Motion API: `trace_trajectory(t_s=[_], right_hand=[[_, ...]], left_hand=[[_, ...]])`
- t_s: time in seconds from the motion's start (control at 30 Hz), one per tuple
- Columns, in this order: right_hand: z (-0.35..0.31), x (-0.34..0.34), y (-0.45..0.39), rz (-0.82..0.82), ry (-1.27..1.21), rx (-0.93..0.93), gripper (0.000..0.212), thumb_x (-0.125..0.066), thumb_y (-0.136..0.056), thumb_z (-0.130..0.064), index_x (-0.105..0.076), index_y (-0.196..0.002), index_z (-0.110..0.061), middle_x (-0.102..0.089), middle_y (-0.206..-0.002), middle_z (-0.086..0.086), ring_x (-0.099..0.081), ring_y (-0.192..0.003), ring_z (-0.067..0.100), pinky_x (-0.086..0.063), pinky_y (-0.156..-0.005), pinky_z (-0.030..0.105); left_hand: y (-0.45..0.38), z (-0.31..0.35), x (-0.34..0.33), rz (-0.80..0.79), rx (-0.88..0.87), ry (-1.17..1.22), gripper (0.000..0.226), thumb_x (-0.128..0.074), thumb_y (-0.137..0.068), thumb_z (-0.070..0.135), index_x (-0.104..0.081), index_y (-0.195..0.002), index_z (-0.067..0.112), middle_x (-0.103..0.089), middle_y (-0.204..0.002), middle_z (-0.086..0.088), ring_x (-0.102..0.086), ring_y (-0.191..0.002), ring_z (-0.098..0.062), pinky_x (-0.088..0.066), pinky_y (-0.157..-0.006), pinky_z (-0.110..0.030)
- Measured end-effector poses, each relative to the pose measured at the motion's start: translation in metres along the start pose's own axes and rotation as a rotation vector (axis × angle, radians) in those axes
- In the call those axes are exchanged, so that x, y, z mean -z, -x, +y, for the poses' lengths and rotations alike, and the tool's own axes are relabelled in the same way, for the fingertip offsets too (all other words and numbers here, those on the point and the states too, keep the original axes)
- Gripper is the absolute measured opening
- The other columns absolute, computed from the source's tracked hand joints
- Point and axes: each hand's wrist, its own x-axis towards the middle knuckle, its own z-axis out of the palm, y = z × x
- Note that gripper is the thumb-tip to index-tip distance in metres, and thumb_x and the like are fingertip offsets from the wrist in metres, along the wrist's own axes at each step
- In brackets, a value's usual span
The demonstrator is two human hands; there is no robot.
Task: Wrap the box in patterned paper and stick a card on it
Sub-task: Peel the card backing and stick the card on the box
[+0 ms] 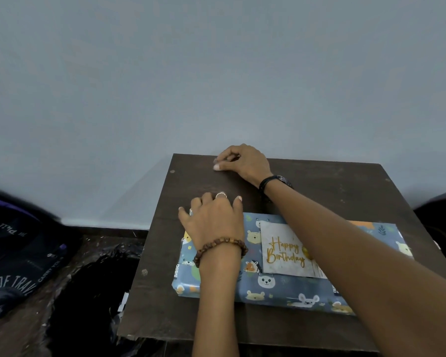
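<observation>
The box [276,289] lies flat on a dark wooden table [332,186], wrapped in blue paper printed with cartoon animals. A pale card [281,243] with gold "Happy Birthday" lettering sits on top of it, partly hidden by my right forearm. My left hand [214,217], with a bead bracelet and a ring, rests palm down on the box's far left corner, fingers spread. My right hand [242,161] reaches over the box to the table's far edge. Its fingertips are pinched together against the wood, and I see nothing between them.
A grey wall stands right behind the table. On the floor to the left lie a dark printed bag [16,253] and crumpled black plastic [93,292]. A dark object [440,215] sits at the right edge.
</observation>
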Motion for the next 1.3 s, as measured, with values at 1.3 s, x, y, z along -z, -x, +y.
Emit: trace_trajectory(t_s=[1.3], right_hand=[[-0.086,0.081,0.233,0.29,-0.006,0.077,0.012,-0.06,-0.076,-0.009,-0.071,-0.08,-0.006,-0.068,-0.07,0.003,-0.062,-0.067,0.015,-0.049,-0.066,0.03]], left_hand=[[0.096,0.023,0.047,-0.14,-0.127,1.257,0.018,-0.074,-0.072,0.018,-0.067,-0.089,0.017,-0.067,-0.076,0.002,-0.064,-0.067,-0.004,-0.055,-0.062,-0.018]])
